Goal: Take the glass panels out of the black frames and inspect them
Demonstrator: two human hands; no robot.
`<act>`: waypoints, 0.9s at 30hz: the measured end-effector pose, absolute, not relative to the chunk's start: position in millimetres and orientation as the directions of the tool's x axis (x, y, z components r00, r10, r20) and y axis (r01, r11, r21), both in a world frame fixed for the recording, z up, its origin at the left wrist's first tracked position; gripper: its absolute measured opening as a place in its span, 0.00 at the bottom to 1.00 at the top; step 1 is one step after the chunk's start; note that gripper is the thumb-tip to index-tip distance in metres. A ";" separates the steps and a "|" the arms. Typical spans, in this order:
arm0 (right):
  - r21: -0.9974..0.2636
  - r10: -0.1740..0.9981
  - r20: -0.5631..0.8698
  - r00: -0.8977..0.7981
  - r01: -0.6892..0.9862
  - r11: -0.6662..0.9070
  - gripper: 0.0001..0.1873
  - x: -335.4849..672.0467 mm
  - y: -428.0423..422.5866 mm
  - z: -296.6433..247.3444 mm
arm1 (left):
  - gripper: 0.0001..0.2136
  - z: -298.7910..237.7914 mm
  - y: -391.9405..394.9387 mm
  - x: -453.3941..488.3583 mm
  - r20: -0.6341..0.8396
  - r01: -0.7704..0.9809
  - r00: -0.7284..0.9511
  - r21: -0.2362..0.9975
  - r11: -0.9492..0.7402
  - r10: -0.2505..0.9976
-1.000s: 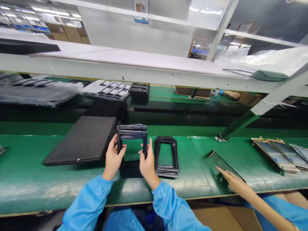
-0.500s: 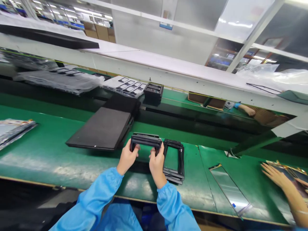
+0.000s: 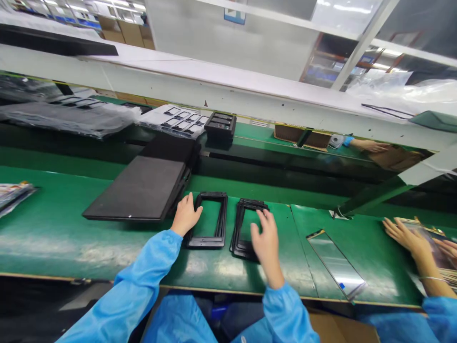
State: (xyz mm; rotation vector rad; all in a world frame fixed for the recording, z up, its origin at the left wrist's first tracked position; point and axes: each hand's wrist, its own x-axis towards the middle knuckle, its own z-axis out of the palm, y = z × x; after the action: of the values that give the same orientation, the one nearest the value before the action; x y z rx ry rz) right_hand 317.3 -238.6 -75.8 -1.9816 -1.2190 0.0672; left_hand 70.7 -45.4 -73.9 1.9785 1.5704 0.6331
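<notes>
Two stacks of black rectangular frames lie flat on the green bench. My left hand [image 3: 186, 214] rests at the left edge of the left frame stack [image 3: 205, 243], its thumb apart from the fingers and holding nothing. Over the right side of the right frame stack [image 3: 244, 247] is my right hand [image 3: 266, 236], open, with fingers apart and slightly blurred. It covers part of that stack; whether it touches the frames I cannot tell.
Left of my hands is a pile of dark flat panels [image 3: 139, 186]. A clear glass panel [image 3: 335, 262] lies to the right. A co-worker's hand [image 3: 407, 236] touches stacked panels at the far right. Behind are a black tray [image 3: 220, 128] and a white shelf edge [image 3: 214, 93].
The frames held upright between both hands now lie flat as the left stack. My hands have parted, the right one moving over to the right stack. The view has shifted slightly.
</notes>
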 end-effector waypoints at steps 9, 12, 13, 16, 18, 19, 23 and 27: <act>-0.426 0.620 0.368 0.693 0.718 -0.550 0.41 502.8 -389.8 -125.0 | 0.15 -49.2 -7.1 80.8 -0.011 0.818 0.332 0.501 -0.282 0.943; -0.396 0.694 0.316 0.647 0.755 -0.523 0.46 492.8 -426.8 -152.1 | 0.16 -43.1 -4.1 82.6 -0.053 0.825 0.336 0.498 -0.267 0.940; -0.378 0.723 0.302 0.621 0.775 -0.507 0.46 485.6 -438.7 -159.8 | 0.16 -41.0 -4.1 82.2 -0.068 0.827 0.331 0.501 -0.255 0.941; -0.283 0.833 0.262 0.488 0.864 -0.417 0.42 463.2 -471.9 -173.8 | 0.14 -33.2 -4.7 80.1 -0.112 0.822 0.305 0.533 -0.202 0.946; -0.238 0.883 0.243 0.401 0.907 -0.347 0.38 450.3 -489.3 -173.0 | 0.12 -25.9 -5.8 78.2 -0.137 0.797 0.290 0.582 -0.160 0.947; -0.237 0.888 0.248 0.387 0.913 -0.332 0.35 444.7 -495.7 -169.1 | 0.11 -21.3 -7.0 76.9 -0.146 0.774 0.288 0.618 -0.140 0.946; -0.274 0.844 0.318 0.432 0.894 -0.355 0.26 428.3 -506.2 -134.5 | 0.18 5.6 -18.3 66.5 -0.142 0.577 0.317 0.814 -0.072 0.938; -0.363 0.693 0.490 0.528 0.847 -0.388 0.16 419.4 -500.4 -88.4 | 0.26 38.7 -47.1 55.2 -0.072 0.331 0.324 0.943 -0.041 0.943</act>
State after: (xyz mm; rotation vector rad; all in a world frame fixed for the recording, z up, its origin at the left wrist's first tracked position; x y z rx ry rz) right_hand 419.4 -500.4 -88.4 -2.1897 -1.2453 -0.3467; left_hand 55.2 -47.1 38.7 1.5796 1.1907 0.7612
